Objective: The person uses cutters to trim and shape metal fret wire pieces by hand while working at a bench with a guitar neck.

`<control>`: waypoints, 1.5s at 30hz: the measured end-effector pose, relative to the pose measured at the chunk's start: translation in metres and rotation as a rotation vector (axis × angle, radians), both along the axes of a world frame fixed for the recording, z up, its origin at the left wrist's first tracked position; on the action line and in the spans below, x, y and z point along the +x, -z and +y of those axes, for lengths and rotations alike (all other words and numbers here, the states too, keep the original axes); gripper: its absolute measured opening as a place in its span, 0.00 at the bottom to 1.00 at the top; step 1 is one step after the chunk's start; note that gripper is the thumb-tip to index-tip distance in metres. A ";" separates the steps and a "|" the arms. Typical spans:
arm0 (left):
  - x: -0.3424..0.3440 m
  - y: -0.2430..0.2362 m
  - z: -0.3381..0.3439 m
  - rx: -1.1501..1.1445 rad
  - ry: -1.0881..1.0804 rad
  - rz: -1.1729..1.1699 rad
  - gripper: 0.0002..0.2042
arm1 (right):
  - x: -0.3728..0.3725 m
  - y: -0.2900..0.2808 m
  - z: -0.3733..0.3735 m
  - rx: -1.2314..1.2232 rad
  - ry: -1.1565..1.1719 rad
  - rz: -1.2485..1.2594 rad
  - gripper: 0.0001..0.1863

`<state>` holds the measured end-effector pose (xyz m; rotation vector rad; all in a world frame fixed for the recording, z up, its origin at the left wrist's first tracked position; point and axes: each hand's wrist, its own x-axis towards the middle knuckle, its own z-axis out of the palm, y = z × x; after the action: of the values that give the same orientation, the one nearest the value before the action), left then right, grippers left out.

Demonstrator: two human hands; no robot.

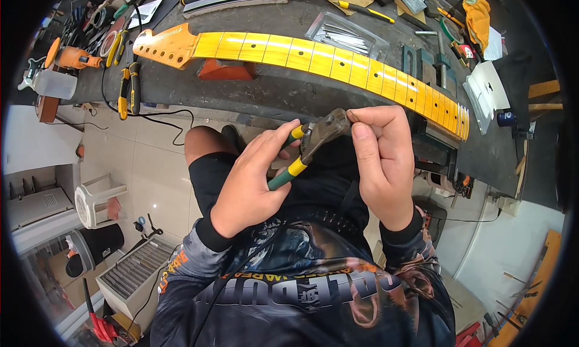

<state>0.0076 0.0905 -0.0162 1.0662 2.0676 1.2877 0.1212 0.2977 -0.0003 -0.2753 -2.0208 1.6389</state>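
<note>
My left hand (252, 181) is wrapped round the green and yellow handles of a pair of pliers (319, 133), whose dark jaws point up and to the right. Thumb and forefinger of my right hand (383, 157) pinch together right at the tip of those jaws. Whatever sits between these fingers is too small to make out. Beyond both hands a guitar neck (329, 60) with a glossy yellow fretboard and black dots lies across the bench. Its headstock (164, 45) is at the left, and a red-orange block (226, 69) is beneath the neck near there.
Yellow and black pliers (129, 91) hang over the bench's front edge at left. Behind the neck lies a clear tray (350, 34) of thin metal strips. A green vise (422, 63) stands at right, near a white packet (484, 91). A white stool (99, 200) stands on the floor.
</note>
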 end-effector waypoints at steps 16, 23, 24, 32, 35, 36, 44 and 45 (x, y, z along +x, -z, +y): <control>0.004 -0.006 0.000 -0.008 -0.009 -0.005 0.42 | -0.002 0.013 0.004 0.105 -0.020 0.033 0.10; 0.004 -0.006 0.000 -0.041 -0.008 0.009 0.45 | 0.000 0.018 0.004 0.060 -0.028 0.034 0.10; 0.004 -0.006 -0.001 -0.042 -0.009 0.008 0.45 | 0.000 0.017 0.004 0.066 -0.027 0.032 0.10; 0.005 -0.005 -0.002 -0.037 -0.021 0.022 0.42 | -0.001 0.018 0.005 0.131 -0.018 0.023 0.10; 0.006 -0.004 -0.002 -0.036 -0.031 0.028 0.37 | -0.002 0.018 0.005 0.172 -0.019 0.041 0.10; 0.006 -0.003 -0.002 -0.036 -0.033 0.027 0.37 | -0.002 0.018 0.005 0.183 -0.021 0.038 0.10; 0.006 0.004 -0.004 -0.052 -0.062 0.050 0.23 | -0.004 0.022 0.007 0.266 -0.035 0.039 0.11; 0.009 0.009 -0.005 -0.052 -0.062 0.049 0.23 | -0.003 0.023 0.006 0.244 -0.014 0.030 0.10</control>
<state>0.0162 0.0853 -0.0248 1.0286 2.1743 1.2415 0.1178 0.3037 -0.0231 -0.1480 -2.1770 1.3768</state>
